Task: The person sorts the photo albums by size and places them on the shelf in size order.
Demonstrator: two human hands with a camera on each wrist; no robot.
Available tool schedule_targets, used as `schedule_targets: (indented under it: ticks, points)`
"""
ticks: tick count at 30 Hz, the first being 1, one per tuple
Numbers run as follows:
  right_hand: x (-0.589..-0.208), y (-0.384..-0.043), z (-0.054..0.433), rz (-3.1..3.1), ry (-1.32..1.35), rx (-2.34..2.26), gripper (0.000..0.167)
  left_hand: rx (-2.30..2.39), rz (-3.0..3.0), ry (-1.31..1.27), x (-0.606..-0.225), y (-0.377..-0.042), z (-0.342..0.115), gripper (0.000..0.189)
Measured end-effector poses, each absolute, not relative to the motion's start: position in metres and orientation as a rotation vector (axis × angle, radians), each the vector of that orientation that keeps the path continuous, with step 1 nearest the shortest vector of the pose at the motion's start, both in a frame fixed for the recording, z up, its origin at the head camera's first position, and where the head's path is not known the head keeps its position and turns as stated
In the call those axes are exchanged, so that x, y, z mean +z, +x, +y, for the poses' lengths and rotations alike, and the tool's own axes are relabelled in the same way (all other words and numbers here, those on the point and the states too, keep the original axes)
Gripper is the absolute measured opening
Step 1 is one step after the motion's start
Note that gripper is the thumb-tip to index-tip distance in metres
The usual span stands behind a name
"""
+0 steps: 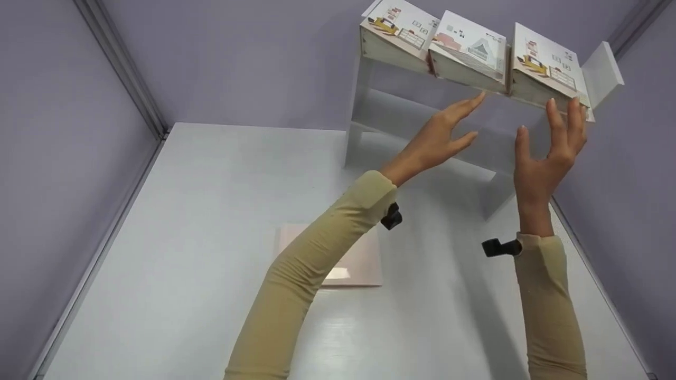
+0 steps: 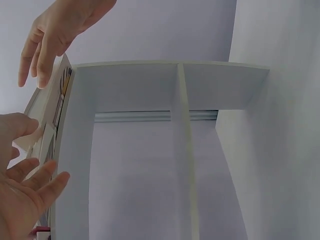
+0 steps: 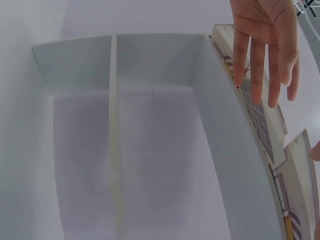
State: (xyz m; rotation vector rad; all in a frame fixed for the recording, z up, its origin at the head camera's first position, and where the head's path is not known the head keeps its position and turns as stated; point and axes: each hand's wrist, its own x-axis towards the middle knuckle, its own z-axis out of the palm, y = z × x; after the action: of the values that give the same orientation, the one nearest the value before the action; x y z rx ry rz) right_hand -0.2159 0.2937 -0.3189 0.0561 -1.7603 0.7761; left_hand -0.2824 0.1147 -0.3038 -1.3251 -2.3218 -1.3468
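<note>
Three thick white books or boxes with printed covers lie tilted in a row on top of the white shelf (image 1: 364, 100): a left one (image 1: 401, 26), a middle one (image 1: 470, 45) and a right one (image 1: 549, 58). My left hand (image 1: 435, 134) reaches just below the middle one, fingers extended and thumb apart. My right hand (image 1: 549, 150) is raised at the right one's lower edge, fingers spread; whether the fingertips touch it I cannot tell. Neither hand grips anything. In the left wrist view the left hand (image 2: 25, 185) shows loosely bent fingers beside the row.
A flat pale pink item (image 1: 364, 264) lies on the white table (image 1: 211, 211), partly under my left sleeve. The shelf has a divider (image 2: 185, 150) below its top. An upright white panel (image 1: 604, 74) stands at its right end. Grey-purple walls enclose the table.
</note>
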Motion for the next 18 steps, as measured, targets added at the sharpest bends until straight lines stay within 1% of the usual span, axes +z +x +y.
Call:
schedule_targets:
  ticks: [9, 14, 18]
  points:
    - [-0.316, -0.202, 0.255, -1.726, 0.139, 0.835, 0.032, -1.296, -2.333, -1.317, -0.314, -0.280, 0.100, 0.061]
    - [-0.326, -0.204, 0.248, -1.757, 0.181, 0.880, 0.028, -1.295, -2.314, -1.307, -0.322, -0.280, 0.092, 0.060]
    - [-0.341, -0.213, 0.253, -1.818, 0.195, 0.914, 0.025, -1.303, -2.289, -1.307, -0.328, -0.278, 0.085, 0.059]
